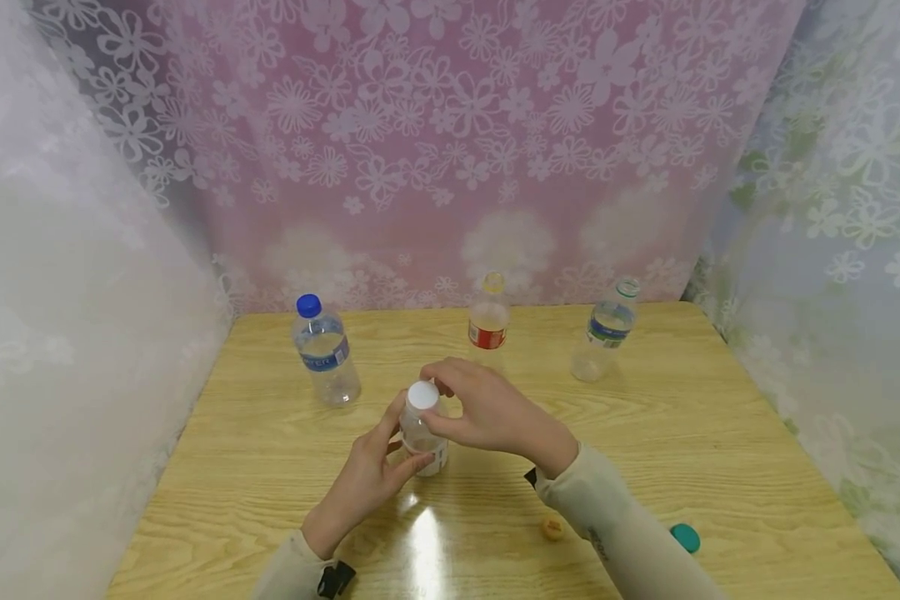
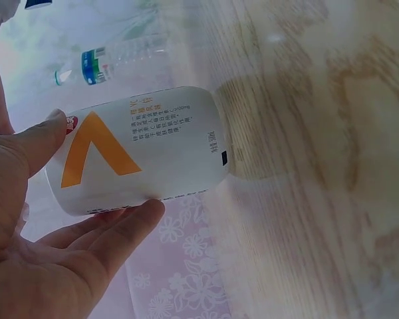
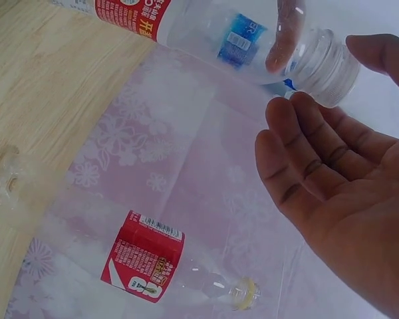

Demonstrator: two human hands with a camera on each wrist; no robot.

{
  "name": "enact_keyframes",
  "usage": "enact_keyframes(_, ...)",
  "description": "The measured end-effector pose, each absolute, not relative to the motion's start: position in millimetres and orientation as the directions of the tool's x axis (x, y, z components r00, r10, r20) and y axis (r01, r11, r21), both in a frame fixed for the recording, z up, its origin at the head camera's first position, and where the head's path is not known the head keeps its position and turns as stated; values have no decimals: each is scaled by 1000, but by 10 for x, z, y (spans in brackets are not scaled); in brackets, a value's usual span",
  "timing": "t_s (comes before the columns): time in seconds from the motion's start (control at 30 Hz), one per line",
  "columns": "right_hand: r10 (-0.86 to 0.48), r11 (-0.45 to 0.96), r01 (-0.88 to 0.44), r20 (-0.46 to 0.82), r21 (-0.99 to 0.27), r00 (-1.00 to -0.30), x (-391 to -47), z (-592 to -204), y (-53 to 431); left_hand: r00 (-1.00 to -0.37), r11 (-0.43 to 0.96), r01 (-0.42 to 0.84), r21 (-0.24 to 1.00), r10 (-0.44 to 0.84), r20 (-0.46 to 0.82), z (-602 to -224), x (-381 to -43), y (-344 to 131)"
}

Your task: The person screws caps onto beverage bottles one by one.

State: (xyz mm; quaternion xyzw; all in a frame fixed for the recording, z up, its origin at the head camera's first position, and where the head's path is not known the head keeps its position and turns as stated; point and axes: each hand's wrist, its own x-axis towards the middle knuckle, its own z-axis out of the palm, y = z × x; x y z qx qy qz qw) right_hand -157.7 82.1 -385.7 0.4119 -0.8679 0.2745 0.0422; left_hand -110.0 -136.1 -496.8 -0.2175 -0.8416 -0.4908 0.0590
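Above the worktop (image 1: 667, 442), the right hand (image 1: 487, 408) is loosely spread, and the left hand (image 1: 366, 475) holds a clear bottle (image 1: 417, 433) near the middle. Twisting its white cap (image 1: 423, 395) seems the step; next calls for a firm pinch.

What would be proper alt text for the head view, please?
A person's left hand grips a clear bottle at a wooden table, the right hand at its white cap. Beyond stand a blue-capped bottle and two uncapped bottles; a yellow cap and a teal cap lie nearer.
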Motion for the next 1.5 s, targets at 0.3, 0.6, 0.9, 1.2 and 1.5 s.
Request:
enact_keyframes(0.3, -651, 582, -721, 315, -377, -690, -1586, -3883, 772, -887, 414, 445, 794, 325, 328, -4962, -1122, -1354)
enact_keyframes(0.6, -594, 678, -683, 345, -271, -726, -1603, -3913, 773, -886, 425, 447, 787, 332, 324, -4957, -1125, -1349)
enact_keyframes(0.9, -658, 574, -765, 390, -293, -644, -1649, -3912, 902, -887, 431, 446, 784, 329, 324, -4939, -1152, -1355)
enact_keyframes(1.2, -694, 521, -815, 429, -256, -578, -1668, -3942, 844, -885, 443, 452, 774, 329, 329, -4943, -1133, -1359)
enact_keyframes(1.5, -667, 580, -755, 354, -305, -655, -1666, -3954, 752, -876, 427, 468, 773, 338, 344, -4953, -1125, -1354)
